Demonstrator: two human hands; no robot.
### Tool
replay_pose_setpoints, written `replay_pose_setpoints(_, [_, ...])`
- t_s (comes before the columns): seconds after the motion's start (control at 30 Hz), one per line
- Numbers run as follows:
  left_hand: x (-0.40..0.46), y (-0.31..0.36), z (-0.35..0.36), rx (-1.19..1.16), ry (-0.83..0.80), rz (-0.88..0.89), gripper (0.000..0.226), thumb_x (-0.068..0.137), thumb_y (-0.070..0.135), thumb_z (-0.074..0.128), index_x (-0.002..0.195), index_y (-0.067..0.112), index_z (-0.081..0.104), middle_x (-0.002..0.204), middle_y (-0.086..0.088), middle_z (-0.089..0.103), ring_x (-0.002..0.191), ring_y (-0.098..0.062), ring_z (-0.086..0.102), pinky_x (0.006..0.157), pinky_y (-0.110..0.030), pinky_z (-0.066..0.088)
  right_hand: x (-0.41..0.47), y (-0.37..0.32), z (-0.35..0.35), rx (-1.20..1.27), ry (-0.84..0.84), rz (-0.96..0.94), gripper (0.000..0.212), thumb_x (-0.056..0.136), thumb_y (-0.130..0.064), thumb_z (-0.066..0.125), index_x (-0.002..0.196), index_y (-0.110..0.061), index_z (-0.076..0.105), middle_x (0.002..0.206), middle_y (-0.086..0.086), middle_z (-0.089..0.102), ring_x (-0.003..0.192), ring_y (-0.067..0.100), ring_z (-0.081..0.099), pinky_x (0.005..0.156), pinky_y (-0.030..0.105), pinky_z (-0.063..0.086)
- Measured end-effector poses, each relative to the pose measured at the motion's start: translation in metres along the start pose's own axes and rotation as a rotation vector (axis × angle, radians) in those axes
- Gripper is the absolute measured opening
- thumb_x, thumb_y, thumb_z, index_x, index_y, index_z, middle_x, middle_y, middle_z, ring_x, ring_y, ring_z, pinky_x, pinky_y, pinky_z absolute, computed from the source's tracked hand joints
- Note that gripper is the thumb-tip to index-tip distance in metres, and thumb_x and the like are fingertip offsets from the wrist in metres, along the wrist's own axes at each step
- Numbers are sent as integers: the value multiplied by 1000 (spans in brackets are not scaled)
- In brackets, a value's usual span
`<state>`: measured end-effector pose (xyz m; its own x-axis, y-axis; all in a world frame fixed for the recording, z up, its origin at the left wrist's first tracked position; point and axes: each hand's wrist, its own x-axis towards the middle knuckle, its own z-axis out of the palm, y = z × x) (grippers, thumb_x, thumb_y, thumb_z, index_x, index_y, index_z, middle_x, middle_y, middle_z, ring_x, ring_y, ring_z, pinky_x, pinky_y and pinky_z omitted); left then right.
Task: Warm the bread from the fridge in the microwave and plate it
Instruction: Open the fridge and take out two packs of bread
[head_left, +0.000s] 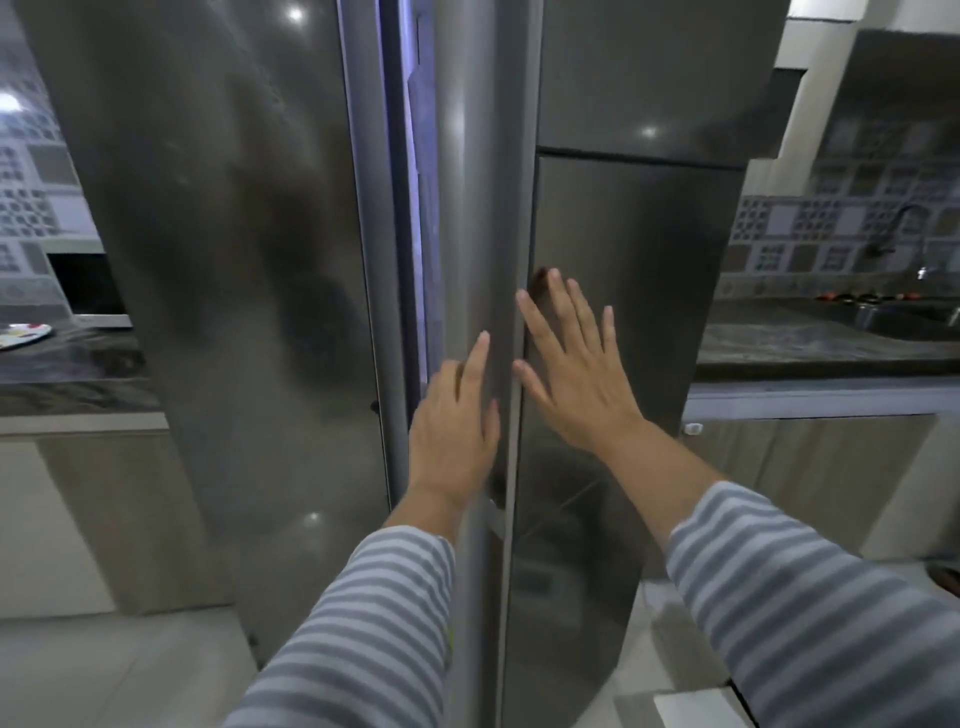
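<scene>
A tall steel fridge fills the middle of the view. Its left door (234, 260) stands slightly ajar, and a strip of bluish light shows in the gap (413, 234). My left hand (457, 426) lies flat with straight fingers on the inner edge of the right door (623, 322), close to the gap. My right hand (571, 364) is spread flat against the same door's front. Neither hand holds anything. The bread is not in view. A dark microwave (88, 286) sits at the far left, with a plate (23, 335) on the counter in front of it.
Dark stone counters (810, 348) run on both sides of the fridge. A sink (914, 319) and tap (909, 234) are at the right, with small objects behind it. Cabinet fronts (831, 467) stand below the counters. Pale floor tiles (130, 665) lie underfoot.
</scene>
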<state>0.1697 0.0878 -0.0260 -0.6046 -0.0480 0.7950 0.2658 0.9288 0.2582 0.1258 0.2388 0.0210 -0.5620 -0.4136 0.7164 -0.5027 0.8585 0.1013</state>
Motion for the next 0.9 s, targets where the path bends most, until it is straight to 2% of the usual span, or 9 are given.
replay_pose_setpoints(0.07, [0,3,-14,99,89,16,86,77,25,72,147,19,21,115,-10,52,96,-26,56,75,-39,50,-11,-10,-19,-63,62,-14,67,97,-46,33,153,-28,0,161,9,-7,148,28,-6,116,61,5])
replay_pose_setpoints(0.13, [4,6,-28,106,70,31,88,81,42,69,148,20,16,130,-11,45,114,-27,51,90,-41,45,-17,-20,-37,-142,98,-40,68,96,-46,34,154,-26,5,161,11,-4,148,31,-4,115,61,3])
replay_pose_setpoints(0.2, [9,7,-38,74,-23,32,91,85,58,56,151,23,4,148,-10,29,135,-26,33,108,-42,31,-19,-26,-53,-210,105,-65,69,96,-47,34,154,-24,7,160,11,-5,148,32,-5,115,61,-1])
replay_pose_setpoints(0.27, [14,8,-46,53,-108,64,96,84,64,50,152,23,-4,157,-7,13,145,-23,15,118,-45,18,-20,-30,-67,-261,110,-75,70,95,-48,33,154,-21,8,161,11,-4,148,32,-5,115,60,-3])
replay_pose_setpoints(0.5, [28,32,-46,96,-234,163,109,81,67,52,144,21,-24,158,-3,-23,145,-20,-20,117,-51,-10,-40,-26,-89,-429,82,57,84,86,-45,58,153,-17,16,161,11,-4,148,32,-5,114,62,-3])
replay_pose_setpoints(0.57, [33,45,-38,94,-271,192,118,77,65,59,143,20,-28,154,-3,-31,143,-20,-26,116,-55,-9,-51,-15,-95,-520,9,102,82,87,-51,54,153,-21,15,161,11,-8,148,31,-9,111,68,-4])
replay_pose_setpoints(0.67, [36,68,-27,93,-300,249,130,73,64,67,141,22,-35,148,0,-42,141,-20,-32,115,-58,-9,-67,4,-105,-609,-77,172,82,88,-60,46,151,-32,3,160,8,-17,146,31,-18,100,78,-9])
replay_pose_setpoints(0.77, [34,89,-14,68,-290,334,131,69,65,68,140,27,-35,149,1,-41,141,-22,-31,113,-61,-10,-81,20,-113,-635,-92,229,83,85,-66,44,150,-42,-1,160,6,-18,144,36,-20,97,81,-7])
replay_pose_setpoints(0.9, [26,116,4,75,-250,389,131,65,73,65,145,26,-28,155,-2,-30,144,-25,-24,110,-64,-13,-104,53,-126,-661,-81,239,85,84,-71,39,149,-43,-9,160,6,-17,145,38,-17,97,81,1])
